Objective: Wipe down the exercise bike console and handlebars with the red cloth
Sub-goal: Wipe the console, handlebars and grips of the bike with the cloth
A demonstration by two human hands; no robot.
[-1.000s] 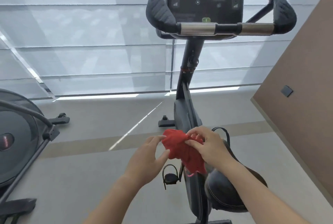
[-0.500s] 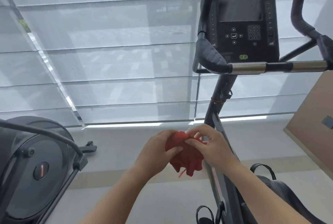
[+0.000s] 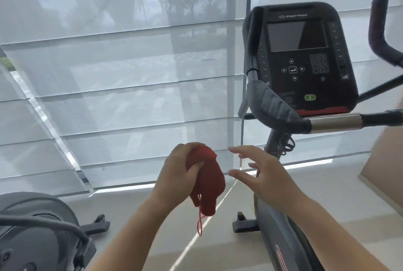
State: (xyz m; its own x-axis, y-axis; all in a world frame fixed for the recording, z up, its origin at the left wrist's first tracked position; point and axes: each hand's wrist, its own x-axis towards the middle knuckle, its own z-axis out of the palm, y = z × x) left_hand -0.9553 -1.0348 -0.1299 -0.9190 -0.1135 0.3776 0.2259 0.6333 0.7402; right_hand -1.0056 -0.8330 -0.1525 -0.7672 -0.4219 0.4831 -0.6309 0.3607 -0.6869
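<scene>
left hand (image 3: 177, 171) clutching bunched red cloth (image 3: 207, 181); right hand (image 3: 265, 175) spread, just beside.

The console (image 3: 302, 59) bears the brand "STAR TRAC" above its dark screen (image 3: 296, 36); down its left edge, beside the screen, small numbers read 12, 15, 18, 21; other markings are too small to read

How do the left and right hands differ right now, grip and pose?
The left hand is closed on the bunched red cloth, with the thumb pressed into it; the right hand is open and holds nothing. The left hand's fingers are curled around the fabric; the right hand's fingers are spread, close beside the cloth but apart from it. Both are raised in front of the body, below the bike console, touching no part of the bike.
</scene>
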